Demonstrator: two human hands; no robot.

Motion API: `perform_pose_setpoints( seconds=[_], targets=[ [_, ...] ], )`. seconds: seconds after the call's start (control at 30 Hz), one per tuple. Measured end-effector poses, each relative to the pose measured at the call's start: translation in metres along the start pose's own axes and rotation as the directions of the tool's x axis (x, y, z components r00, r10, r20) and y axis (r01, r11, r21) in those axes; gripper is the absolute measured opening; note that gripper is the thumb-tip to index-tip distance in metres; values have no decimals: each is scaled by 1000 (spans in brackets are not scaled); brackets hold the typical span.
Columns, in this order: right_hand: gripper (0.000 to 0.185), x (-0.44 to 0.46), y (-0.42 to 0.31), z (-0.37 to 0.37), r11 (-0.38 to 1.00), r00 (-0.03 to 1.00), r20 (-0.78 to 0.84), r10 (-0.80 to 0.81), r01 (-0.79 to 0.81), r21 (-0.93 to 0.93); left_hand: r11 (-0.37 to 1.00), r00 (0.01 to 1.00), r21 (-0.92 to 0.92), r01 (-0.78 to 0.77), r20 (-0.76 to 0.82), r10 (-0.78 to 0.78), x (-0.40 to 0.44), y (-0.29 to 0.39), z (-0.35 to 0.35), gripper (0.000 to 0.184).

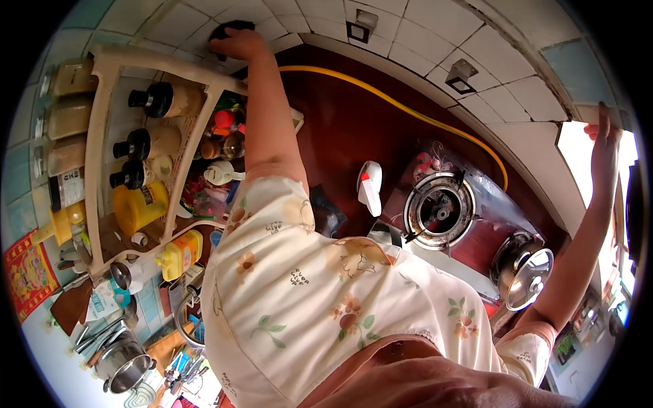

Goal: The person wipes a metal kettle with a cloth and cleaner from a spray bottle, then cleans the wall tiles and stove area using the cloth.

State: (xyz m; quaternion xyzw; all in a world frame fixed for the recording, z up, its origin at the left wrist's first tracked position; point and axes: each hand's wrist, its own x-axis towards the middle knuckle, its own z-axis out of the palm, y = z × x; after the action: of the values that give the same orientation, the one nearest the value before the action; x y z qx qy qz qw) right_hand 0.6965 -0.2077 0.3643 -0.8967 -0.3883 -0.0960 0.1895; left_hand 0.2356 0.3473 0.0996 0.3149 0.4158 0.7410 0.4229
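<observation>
My left hand [239,45] reaches up at the upper left, its fingers closed on a black cloth [219,31] against the tiled wall [183,26]. The cloth's exact kind is hard to make out, as the hand partly covers it. Far off at the right edge, my right hand [604,128] is raised beside the bright window [573,139]. Its fingers are stretched out at the edge of the wall tiles, and no object shows in it.
A rack [102,163] of jars and bottles stands left, below my left arm. On the dark red counter [333,129] are a gas stove [441,211], a white-and-red device [369,188], a lidded pot [520,262] and a yellow hose [401,102]. Square metal brackets [461,75] stick out from the tiles.
</observation>
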Motion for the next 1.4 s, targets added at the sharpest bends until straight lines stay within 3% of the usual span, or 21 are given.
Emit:
perform_pose_setpoints(
  seconds=[0.07, 0.17, 0.2, 0.23, 0.3, 0.47, 0.53, 0.63, 0.67, 0.73, 0.8, 0.93, 1.03, 1.07, 1.1, 1.13, 1.17, 1.2, 1.27, 1.3, 1.4],
  targets=[
    [54, 4, 0, 1, 999, 999, 19, 36, -37, 40, 882, 968, -417, 219, -21, -251, -3, -9, -14, 49],
    [52, 9, 13, 3, 998, 999, 44, -23, 21, 64, 953, 956, -135, 273, -69, -284, -35, 19, 4, 57],
    [51, 10, 18, 5, 997, 997, 56, -49, 45, 70, 957, 984, 238, 166, 23, -177, -38, 19, 1, 54],
    [50, 12, 24, 6, 995, 993, 70, -93, 91, 35, 828, 983, 561, 6, 151, -109, -42, 19, 0, 52],
    [49, 13, 16, 3, 991, 988, 78, -134, 135, -7, 814, 981, 581, -18, 166, -96, -48, 2, 13, 52],
    [56, 7, -17, -4, 994, 999, 42, 22, -27, 104, 747, 969, 659, -91, 233, -87, -89, -69, 27, 52],
    [61, 6, -22, -5, 991, 998, 23, 58, -60, 118, 675, 842, 713, -191, 473, -261, -103, -92, 12, 63],
    [65, 7, -24, -5, 991, 998, 11, 57, -58, 122, 782, 765, 572, -247, 611, -205, -197, -71, 15, 32],
    [65, 6, -23, -5, 991, 999, 13, 52, -53, 122, 834, 663, 551, 26, 615, -427, -225, -55, 18, 27],
    [64, 6, -19, -5, 990, 999, 19, 32, -35, 134, 876, 618, 443, -192, 748, -243, -276, -78, 15, 26],
    [63, 6, -18, -7, 990, 999, 29, 20, -24, 139, 821, 403, 535, -199, 808, -429, -297, -33, 17, 39],
    [56, 7, -16, -9, 994, 997, 56, 43, -49, 101, 754, 593, 488, -439, 788, -165, -285, -50, 13, 29],
    [56, 7, -16, -6, 995, 1000, 19, 7, -9, 104, 695, 797, 681, -230, 542, -267, -237, -74, 4, 36],
    [56, 5, -16, -5, 995, 1000, 11, 8, -9, 98, 672, 870, 696, -254, 468, -155, -212, -98, -5, 39],
    [56, 3, -16, -4, 996, 1000, 3, 10, -10, 91, 671, 864, 741, 16, 328, -382, -195, -60, -4, 43],
    [52, 3, -17, -7, 995, 998, 9, -57, 56, 78, 636, 897, 744, -205, 402, -181, -171, -105, -21, 46],
    [50, 1, -19, -8, 994, 996, 19, -84, 82, 71, 654, 880, 756, -24, 327, -345, -165, -89, -20, 45],
    [48, 0, -22, -9, 992, 993, 30, -111, 109, 65, 646, 873, 763, -24, 331, -359, -165, -99, -24, 45],
    [57, 2, -27, -9, 997, 999, -5, -32, 33, 74, 326, 739, 869, -373, 490, -462, -162, -130, -16, 47],
    [57, 2, -28, -9, 997, 999, -5, -33, 33, 73, 279, 630, 875, -396, 480, -610, -169, -157, -14, 49],
    [56, 3, -32, -12, 997, 999, -9, -39, 40, 69, 332, 584, 731, -596, 679, -446, -242, -131, -15, 46]
  ],
)
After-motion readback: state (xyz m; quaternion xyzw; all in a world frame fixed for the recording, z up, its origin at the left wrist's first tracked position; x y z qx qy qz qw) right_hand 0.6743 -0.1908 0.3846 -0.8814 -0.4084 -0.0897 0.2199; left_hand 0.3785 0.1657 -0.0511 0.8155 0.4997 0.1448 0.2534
